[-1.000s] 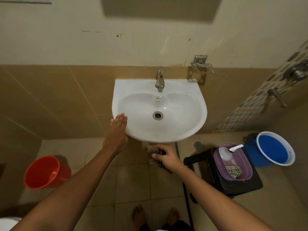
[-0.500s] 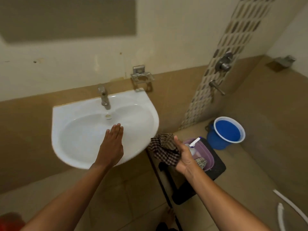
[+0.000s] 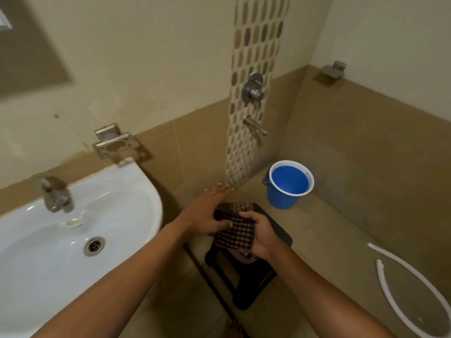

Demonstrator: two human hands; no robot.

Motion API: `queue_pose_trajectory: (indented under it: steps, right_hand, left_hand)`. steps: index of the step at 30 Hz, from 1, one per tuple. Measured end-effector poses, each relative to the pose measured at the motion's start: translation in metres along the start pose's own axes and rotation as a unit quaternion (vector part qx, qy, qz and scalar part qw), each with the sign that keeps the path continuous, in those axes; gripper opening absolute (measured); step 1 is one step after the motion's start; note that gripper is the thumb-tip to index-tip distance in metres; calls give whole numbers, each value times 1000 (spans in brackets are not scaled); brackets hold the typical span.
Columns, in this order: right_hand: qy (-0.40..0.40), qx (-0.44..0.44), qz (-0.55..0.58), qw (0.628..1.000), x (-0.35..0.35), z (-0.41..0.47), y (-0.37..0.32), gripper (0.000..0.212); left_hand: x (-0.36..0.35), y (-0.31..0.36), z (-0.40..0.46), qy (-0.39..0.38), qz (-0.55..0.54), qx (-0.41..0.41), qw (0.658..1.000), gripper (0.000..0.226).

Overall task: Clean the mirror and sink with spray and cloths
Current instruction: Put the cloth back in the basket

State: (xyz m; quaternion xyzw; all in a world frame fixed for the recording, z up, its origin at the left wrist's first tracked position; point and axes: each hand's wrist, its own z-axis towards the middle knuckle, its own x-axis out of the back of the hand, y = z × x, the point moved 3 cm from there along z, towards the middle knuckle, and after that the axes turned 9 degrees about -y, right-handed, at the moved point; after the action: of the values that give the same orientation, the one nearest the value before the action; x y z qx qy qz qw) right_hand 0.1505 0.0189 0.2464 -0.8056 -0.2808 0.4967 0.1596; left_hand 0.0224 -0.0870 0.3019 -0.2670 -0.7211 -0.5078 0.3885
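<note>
Both my hands hold a dark checked cloth to the right of the white sink, above a black stool. My right hand grips the cloth's right side with curled fingers. My left hand has its fingers stretched straight forward, and its thumb lies across the cloth's left edge. The sink's tap and drain show at the left. The hands and cloth hide the spray bottle and nearly all of the basin on the stool.
A blue bucket stands on the floor by the far wall. A white hose curves over the floor at the right. A metal soap dish is fixed above the sink; a shower valve and spout sit on the patterned tile strip.
My view has swung right, away from the sink. My left hand left the sink and joined the right hand on the cloth, which the right hand brought up from below the sink.
</note>
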Motion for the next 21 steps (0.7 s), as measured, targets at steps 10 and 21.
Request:
queue_pose_trajectory:
  steps: [10,21]
  right_hand:
    - [-32,13,-35,999,36,-31,-46,44]
    - [96,65,-91,989,75,-51,-64,54]
  left_hand:
    - [-16,41,93,-175,-260,19,950,26]
    - [-19,29,125,-93,-492,36,865,15]
